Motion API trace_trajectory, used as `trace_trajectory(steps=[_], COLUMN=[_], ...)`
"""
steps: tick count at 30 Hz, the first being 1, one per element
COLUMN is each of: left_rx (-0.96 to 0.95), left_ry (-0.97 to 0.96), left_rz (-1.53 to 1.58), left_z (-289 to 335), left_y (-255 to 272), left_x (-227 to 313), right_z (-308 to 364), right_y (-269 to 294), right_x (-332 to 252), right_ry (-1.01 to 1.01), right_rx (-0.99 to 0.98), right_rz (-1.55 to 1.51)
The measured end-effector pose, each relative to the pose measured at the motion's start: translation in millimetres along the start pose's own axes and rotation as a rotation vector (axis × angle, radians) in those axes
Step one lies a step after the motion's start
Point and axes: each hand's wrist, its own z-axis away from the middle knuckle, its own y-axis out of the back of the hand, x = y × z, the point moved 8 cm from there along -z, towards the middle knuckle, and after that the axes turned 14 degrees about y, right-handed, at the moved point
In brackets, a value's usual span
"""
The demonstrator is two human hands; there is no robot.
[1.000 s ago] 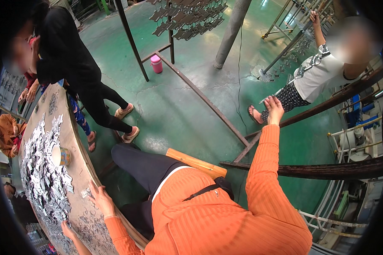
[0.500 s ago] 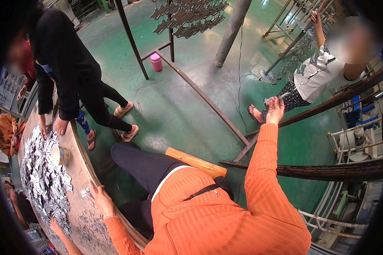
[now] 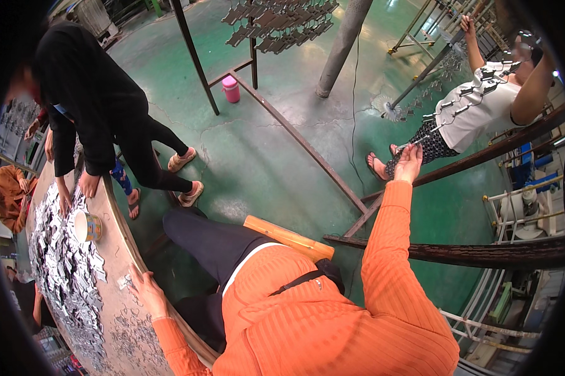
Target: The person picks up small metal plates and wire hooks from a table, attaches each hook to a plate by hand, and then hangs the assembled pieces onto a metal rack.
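My right hand (image 3: 409,164) is raised out to the right, its fingers closed at the lower end of a strand of linked metal pieces (image 3: 463,104). The strand slants up across a co-worker's white shirt. On my left, my left hand (image 3: 146,291) lies at the rim of the round table (image 3: 116,250), fingers stretched out and apart. Beside its fingertips is a small pale piece (image 3: 124,281). Thin wire hooks (image 3: 129,329) are scattered on the tabletop near that wrist. A pile of flat grey metal parts (image 3: 66,263) spreads farther left.
A round tub (image 3: 88,227) stands on the pile. A person in black (image 3: 94,100) leans over the table. Dark frame bars (image 3: 295,141) cross the green floor, near a pink container (image 3: 230,89). More metal parts (image 3: 279,25) hang ahead. A wooden bench (image 3: 289,238) is beside my legs.
The strand at my right hand now stretches higher across the co-worker's shirt. A hand at the table's lower left has withdrawn. The person in black leans farther left. My left hand barely moves.
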Motion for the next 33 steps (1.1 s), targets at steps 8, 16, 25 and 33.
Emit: trace_trajectory(steps=[8, 16, 25, 33], left_rx=[0.040, 0.005, 0.220, 0.495], left_ry=[0.039, 0.096, 0.241, 0.721], left_rz=[-0.010, 0.159, 0.583, 0.659], left_z=[-1, 4, -3, -65], left_y=[6, -8, 44, 45], left_x=[-13, -3, -58, -191], right_z=[17, 36, 273, 575], right_y=[-16, -32, -211, -321], right_x=[4, 28, 111, 79], right_ry=[0.026, -0.134, -0.759, -1.109], right_rx=[-0.071, -0.673, -1.198, -1.611], right_rz=[0.017, 0.409, -0.197, -0.252])
